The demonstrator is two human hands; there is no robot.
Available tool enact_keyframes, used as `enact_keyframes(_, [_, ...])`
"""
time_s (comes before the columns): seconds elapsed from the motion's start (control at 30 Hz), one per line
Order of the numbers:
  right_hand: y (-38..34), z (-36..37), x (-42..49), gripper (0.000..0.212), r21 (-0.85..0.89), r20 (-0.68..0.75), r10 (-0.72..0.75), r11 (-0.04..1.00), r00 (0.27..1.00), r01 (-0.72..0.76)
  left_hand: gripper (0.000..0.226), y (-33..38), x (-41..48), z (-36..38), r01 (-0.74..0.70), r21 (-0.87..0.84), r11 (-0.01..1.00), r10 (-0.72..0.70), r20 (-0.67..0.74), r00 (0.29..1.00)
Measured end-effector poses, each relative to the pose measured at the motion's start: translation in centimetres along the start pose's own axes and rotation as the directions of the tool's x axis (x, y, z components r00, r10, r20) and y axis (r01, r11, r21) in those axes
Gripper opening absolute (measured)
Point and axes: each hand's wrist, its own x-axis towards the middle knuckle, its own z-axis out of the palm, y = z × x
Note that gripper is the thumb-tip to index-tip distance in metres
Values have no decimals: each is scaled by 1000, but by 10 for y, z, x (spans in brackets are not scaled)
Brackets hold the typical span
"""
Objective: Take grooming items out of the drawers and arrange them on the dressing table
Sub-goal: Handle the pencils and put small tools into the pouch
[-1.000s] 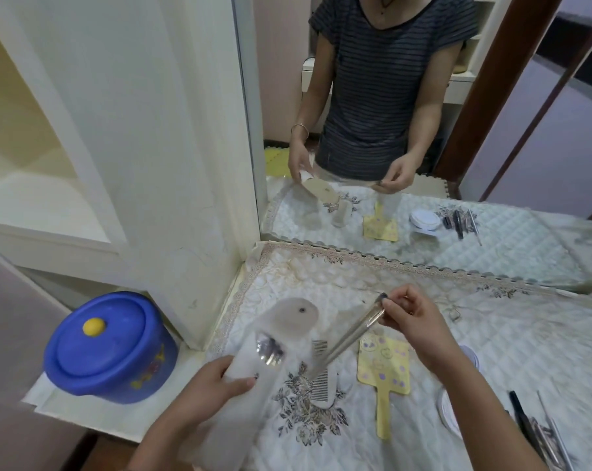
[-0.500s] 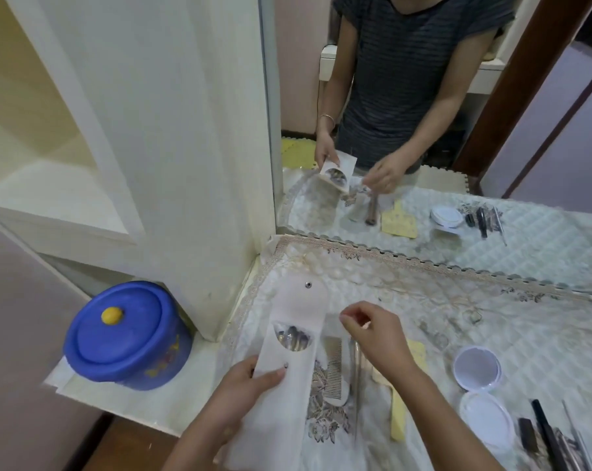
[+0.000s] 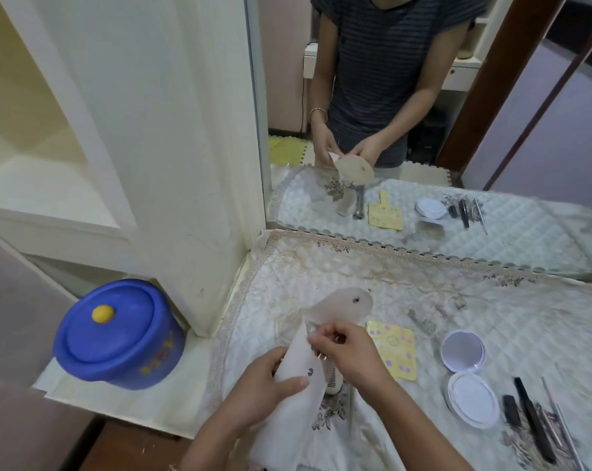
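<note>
My left hand (image 3: 257,392) grips a frosted white snap pouch (image 3: 335,307) over the quilted dressing table (image 3: 491,300), its flap folded open away from me. My right hand (image 3: 349,351) reaches into the pouch mouth, its fingertips pinched on small metal tools whose ends barely show. Under my hands lies a white comb (image 3: 333,384), mostly hidden. To the right lie a yellow hand mirror (image 3: 395,348), an open round compact (image 3: 464,372) and several dark and metal slim tools (image 3: 539,423).
A large wall mirror (image 3: 423,130) stands at the table's back and reflects a person and the items. A blue lidded tub (image 3: 118,334) sits on a low ledge to the left, beside a cream cabinet panel (image 3: 172,147).
The long metal tool that my right hand held has been laid on the table. My right hand has moved back to the pouch mouth, and my left hand has tilted the pouch up.
</note>
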Motion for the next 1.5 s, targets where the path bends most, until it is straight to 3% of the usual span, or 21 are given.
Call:
enact_keyframes(0.1, [2, -8, 3, 12, 148, -74, 34, 989, 997, -22, 35, -3, 0, -2, 18, -10, 1000, -18, -1, 1000])
enact_keyframes(0.23, [4, -33, 18, 19, 371, -371, 109, 928, 922, 39, 26, -11, 1, -10, 19, 32, 999, -19, -19, 1000])
enact_keyframes(0.37, [6, -65, 26, 24, 327, -600, 72, 931, 797, 162, 20, -19, 1, -18, 42, -21, 999, -45, -120, 992])
enact_keyframes(0.57, [48, -68, 38, 6, -80, -362, 100, 987, 927, -137, 20, -19, 0, -17, 81, -259, 962, -111, -104, 988])
enact_keyframes(0.63, [55, -59, 39, 24, -215, -337, 107, 958, 935, -187, 25, -17, -2, -17, 81, -297, 952, -113, -90, 990])
enact_keyframes(0.73, [45, -47, 40, 38, -351, -302, -34, 933, 953, -78, 20, -16, -5, -18, 85, -323, 943, -117, -82, 990])
enact_keyframes(0.87, [0, -28, 35, 37, 16, -117, -99, 995, 988, 101, 20, -12, -8, -17, 99, -339, 936, -118, -37, 992])
enact_keyframes(0.93, [-15, -21, 34, 34, 66, -38, -177, 982, 983, 179, 17, -9, -10, -15, 95, -344, 934, -114, -35, 993])
enact_keyframes(1.1, [-22, -15, 25, 9, -172, 4, -375, 913, 927, 370, 12, -2, -6, -9, 100, -407, 908, -128, -42, 991])
enact_keyframes(1.27, [6, 3, 3, 34, -440, 197, -496, 726, 845, 529, 17, 3, 4, -5, 126, -453, 883, -180, -78, 981])
enact_keyframes(1.4, [21, 7, -1, 24, -636, 147, -598, 553, 788, 538, 10, 5, 5, 1, 147, -448, 882, -200, -71, 977])
enact_keyframes(1.5, [24, 10, -3, 20, -676, 163, -620, 497, 768, 544, 10, 5, 7, 2, 164, -465, 870, -208, -44, 977])
